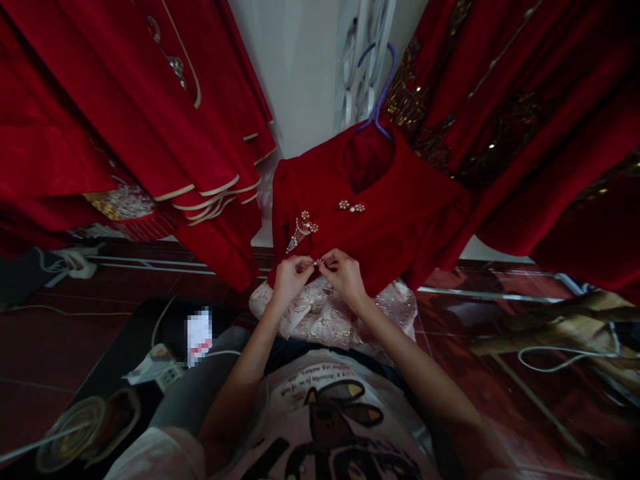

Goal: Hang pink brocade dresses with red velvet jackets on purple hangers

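In front of me a red dress [380, 240] with a pale, shiny skirt [340, 313] hangs on a purple hanger [393, 63]. On its bodice are a flower-shaped beaded clasp [353, 207] and a beaded brooch [302, 231] with a dangling tassel. My left hand [291, 277] and my right hand [347, 275] meet at the lower front of the bodice, fingertips pinched. Between them shows a small beaded clasp [318, 263], partly hidden by the fingers. Both hands grip its ends against the red cloth.
Red garments with pale trim [210, 187] hang at left, and sequined red garments [480, 127] at right. On a black surface at left are a power strip [169, 377] and a plastic food container [73, 433]. A white cable [565, 353] lies at right.
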The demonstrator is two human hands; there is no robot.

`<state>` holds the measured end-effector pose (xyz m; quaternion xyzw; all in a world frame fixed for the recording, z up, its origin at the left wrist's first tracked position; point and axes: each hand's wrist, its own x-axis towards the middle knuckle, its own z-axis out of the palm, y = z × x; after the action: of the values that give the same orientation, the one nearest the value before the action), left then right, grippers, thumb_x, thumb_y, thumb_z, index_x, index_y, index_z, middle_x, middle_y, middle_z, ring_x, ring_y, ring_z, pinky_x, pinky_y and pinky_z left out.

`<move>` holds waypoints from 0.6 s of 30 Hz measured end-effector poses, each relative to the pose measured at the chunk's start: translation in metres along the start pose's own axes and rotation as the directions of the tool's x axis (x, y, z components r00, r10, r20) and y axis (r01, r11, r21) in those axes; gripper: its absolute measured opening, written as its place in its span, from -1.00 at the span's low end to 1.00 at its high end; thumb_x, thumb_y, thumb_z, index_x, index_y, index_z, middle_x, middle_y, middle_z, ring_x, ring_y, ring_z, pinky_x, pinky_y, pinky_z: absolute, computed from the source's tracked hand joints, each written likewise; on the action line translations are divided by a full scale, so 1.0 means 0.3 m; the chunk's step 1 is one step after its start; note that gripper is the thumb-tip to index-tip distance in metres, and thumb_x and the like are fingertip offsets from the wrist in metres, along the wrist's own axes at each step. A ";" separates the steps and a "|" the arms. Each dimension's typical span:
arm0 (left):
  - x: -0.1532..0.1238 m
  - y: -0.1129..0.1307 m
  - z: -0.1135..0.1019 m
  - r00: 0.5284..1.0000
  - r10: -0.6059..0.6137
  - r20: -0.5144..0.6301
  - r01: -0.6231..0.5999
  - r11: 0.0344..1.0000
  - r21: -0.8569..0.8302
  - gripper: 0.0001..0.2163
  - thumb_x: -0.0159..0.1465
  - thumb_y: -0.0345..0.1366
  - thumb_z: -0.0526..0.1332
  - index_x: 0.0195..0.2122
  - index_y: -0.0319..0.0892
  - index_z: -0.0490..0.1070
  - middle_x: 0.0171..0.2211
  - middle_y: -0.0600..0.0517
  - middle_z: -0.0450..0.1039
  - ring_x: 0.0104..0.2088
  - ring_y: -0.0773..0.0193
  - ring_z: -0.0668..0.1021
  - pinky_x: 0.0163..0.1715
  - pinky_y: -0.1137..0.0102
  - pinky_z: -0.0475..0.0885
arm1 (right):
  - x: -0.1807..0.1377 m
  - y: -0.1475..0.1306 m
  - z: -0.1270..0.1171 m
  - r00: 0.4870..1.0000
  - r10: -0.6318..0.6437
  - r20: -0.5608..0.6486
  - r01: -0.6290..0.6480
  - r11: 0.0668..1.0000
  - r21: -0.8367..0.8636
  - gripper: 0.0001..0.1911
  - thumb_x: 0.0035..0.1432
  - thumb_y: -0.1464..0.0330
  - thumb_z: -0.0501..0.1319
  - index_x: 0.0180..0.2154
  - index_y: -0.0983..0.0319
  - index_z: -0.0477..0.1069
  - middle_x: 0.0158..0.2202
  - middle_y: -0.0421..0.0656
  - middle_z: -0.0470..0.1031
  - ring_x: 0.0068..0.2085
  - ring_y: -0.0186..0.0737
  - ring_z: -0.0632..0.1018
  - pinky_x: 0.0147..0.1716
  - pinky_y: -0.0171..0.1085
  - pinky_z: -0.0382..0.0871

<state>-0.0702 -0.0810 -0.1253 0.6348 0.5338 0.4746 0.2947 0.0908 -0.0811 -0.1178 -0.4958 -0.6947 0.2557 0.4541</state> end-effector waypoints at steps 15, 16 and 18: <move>-0.010 0.005 -0.102 0.977 0.077 -0.199 -0.070 0.997 0.038 -0.87 0.21 -0.33 0.22 -0.21 -0.16 0.47 -0.26 0.01 0.47 -0.31 0.35 0.53 -0.26 0.45 0.47 | 0.020 -0.097 -0.277 0.992 0.051 0.119 -0.047 0.998 -0.038 -0.83 0.18 0.27 0.21 -0.29 0.22 0.52 -0.34 -0.17 0.60 -0.38 -0.29 0.61 -0.36 -0.33 0.50; -0.015 0.011 -0.100 0.983 0.098 -0.158 -0.089 0.994 0.062 -0.89 0.22 -0.33 0.22 -0.24 -0.15 0.48 -0.26 0.01 0.46 -0.30 0.34 0.53 -0.25 0.44 0.47 | 0.022 -0.096 -0.283 0.993 0.062 0.103 -0.059 0.998 -0.025 -0.81 0.18 0.25 0.21 -0.28 0.22 0.51 -0.35 -0.16 0.60 -0.39 -0.28 0.61 -0.37 -0.33 0.50; -0.025 0.019 -0.082 0.990 0.130 -0.045 -0.125 0.986 0.110 -0.89 0.23 -0.35 0.22 -0.25 -0.13 0.51 -0.23 0.00 0.46 -0.26 0.31 0.53 -0.21 0.41 0.47 | 0.024 -0.085 -0.271 0.991 0.077 0.107 -0.078 0.997 0.000 -0.80 0.19 0.24 0.21 -0.27 0.23 0.51 -0.36 -0.15 0.59 -0.40 -0.28 0.61 -0.39 -0.32 0.51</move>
<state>-0.0904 -0.0930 -0.1132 0.6700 0.5243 0.4796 0.2151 0.1503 -0.0920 -0.0573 -0.5071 -0.6978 0.3005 0.4070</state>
